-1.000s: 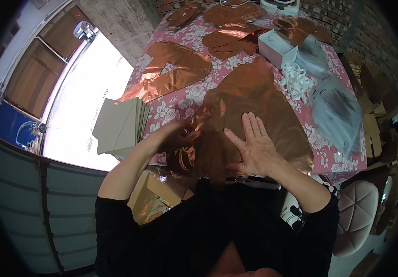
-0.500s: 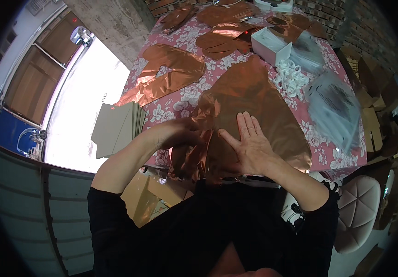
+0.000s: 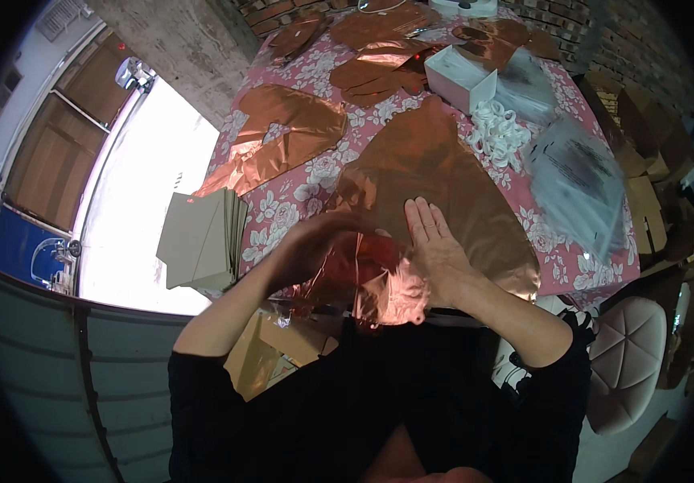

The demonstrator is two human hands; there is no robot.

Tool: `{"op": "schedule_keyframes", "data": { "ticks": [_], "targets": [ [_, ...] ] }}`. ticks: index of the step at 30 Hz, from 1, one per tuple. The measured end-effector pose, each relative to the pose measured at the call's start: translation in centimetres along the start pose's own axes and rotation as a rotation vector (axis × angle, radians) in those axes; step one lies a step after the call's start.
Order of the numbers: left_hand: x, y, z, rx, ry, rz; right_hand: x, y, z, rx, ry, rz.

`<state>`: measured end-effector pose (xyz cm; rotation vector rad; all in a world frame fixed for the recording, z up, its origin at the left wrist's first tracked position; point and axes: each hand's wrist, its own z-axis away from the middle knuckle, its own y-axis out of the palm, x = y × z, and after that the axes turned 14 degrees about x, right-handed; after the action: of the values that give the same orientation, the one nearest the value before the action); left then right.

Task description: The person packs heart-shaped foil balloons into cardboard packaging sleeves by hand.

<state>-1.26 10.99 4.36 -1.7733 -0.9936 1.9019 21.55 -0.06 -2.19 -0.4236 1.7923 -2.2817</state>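
A large flat piece of copper-coloured foil [image 3: 411,161], possibly an uninflated foil balloon, lies across the near part of the table. My right hand [image 3: 439,253] rests flat on it, fingers stretched out and pointing away from me. Beside it, to the left, my left hand [image 3: 319,245] is at the near left part of the foil, dark and blurred, its fingers partly behind raised foil. A shiny crumpled flap [image 3: 391,294] of the foil stands up between the hands at the table's near edge. Whether the left fingers grip the foil cannot be made out.
On the pink flowered tablecloth [image 3: 327,173] lie another foil piece [image 3: 290,129], a foil stack [image 3: 379,72], a white box [image 3: 463,78], white rings or loops [image 3: 496,135] and clear plastic bags [image 3: 576,185]. Grey-beige cards [image 3: 198,237] sit at the left edge; a padded seat [image 3: 627,362] stands at right.
The near left part of the foil has been lifted and turned toward the right hand, showing a bright crumpled face. My right hand stays flat in nearly the same spot.
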Motion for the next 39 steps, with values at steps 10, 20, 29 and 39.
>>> {"op": "schedule_keyframes", "data": {
  "ticks": [10,20,29,39],
  "targets": [
    [-0.4,4.3,3.0,0.259,-0.175,-0.579,0.3,-0.5,0.3,-0.053,-0.017,-0.001],
    [-0.2,5.3,1.8,0.248,-0.104,-0.48,-0.1,1.2,-0.4,-0.11,-0.004,0.043],
    [-0.6,5.2,1.9,0.179,-0.18,-0.466,-0.1,1.3,-0.1,-0.133,-0.016,0.005],
    [-0.6,8.1,2.7,0.185,-0.259,-0.567,0.1,0.1,0.0,-0.068,-0.027,-0.052]
  ]
}}
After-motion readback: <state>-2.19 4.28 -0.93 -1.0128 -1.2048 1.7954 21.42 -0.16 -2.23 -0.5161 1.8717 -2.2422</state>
